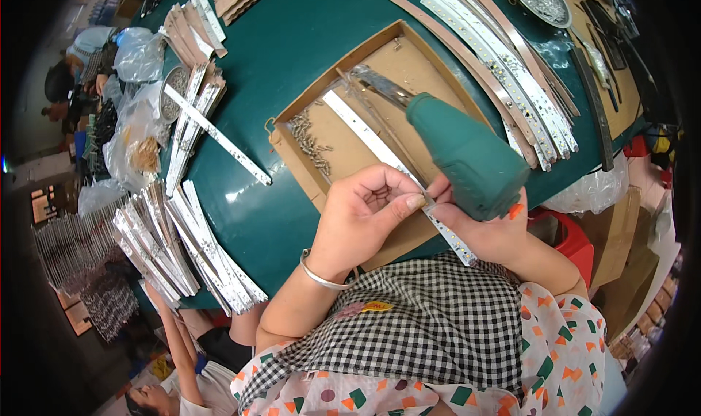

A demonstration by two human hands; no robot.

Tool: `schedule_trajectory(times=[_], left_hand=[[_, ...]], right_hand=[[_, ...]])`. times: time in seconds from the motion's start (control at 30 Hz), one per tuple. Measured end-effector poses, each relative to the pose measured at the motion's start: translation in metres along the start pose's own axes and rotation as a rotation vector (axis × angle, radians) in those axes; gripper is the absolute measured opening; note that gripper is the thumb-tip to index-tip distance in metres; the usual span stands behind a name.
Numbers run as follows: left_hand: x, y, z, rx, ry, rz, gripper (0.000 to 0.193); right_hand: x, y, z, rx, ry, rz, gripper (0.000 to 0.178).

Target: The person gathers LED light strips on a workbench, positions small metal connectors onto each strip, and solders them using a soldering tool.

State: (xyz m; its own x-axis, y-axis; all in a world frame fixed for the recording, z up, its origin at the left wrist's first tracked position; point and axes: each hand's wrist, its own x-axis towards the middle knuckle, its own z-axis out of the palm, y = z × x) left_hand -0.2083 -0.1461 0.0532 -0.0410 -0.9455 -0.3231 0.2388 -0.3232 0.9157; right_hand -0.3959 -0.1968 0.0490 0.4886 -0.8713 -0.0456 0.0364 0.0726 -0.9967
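Observation:
A narrow white LED strip [374,143] slants across a shallow cardboard tray [303,98], its near end reaching past the tray's front edge toward my apron. My left hand [365,215] pinches the strip between thumb and fingers near the middle. Just to the right, the fingertips of my right hand [485,230] touch the same strip. A green electric screwdriver [467,149] rests in that right hand, its dark metal nose pointing to the far left over the tray. The tool's body hides part of the right fingers. Small screws [310,142] lie heaped along the tray's left side.
Bundled strips [146,248] stack at the left on the green table [292,36]; one loose strip [219,135] lies nearby. More strips [496,65] fan out at the right, below a metal bowl [540,0]. A red stool [573,244] stands right; another person [175,379] sits lower left.

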Motion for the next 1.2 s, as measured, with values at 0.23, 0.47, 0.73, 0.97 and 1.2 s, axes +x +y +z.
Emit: schedule_trajectory(times=[0.23,0.47,0.73,0.97,1.2], left_hand=[[-0.001,-0.010,0.011,-0.374,0.017,-0.136,0.010],[0.000,-0.008,0.008,-0.409,0.013,-0.218,0.012],[-0.006,-0.005,0.012,-0.456,0.007,-0.147,0.014],[-0.008,-0.008,0.015,-0.377,0.099,0.016,0.014],[-0.003,-0.009,0.000,0.018,0.265,0.116,0.012]], right_hand=[[0.001,0.009,0.002,0.025,0.008,0.023,0.028],[-0.008,0.026,-0.011,-0.257,-0.027,-0.031,0.024],[0.005,0.008,-0.003,-0.046,-0.074,-0.161,0.039],[0.006,0.017,0.001,-0.067,-0.033,-0.204,0.035],[0.001,0.001,-0.010,0.035,-0.008,0.003,0.057]])
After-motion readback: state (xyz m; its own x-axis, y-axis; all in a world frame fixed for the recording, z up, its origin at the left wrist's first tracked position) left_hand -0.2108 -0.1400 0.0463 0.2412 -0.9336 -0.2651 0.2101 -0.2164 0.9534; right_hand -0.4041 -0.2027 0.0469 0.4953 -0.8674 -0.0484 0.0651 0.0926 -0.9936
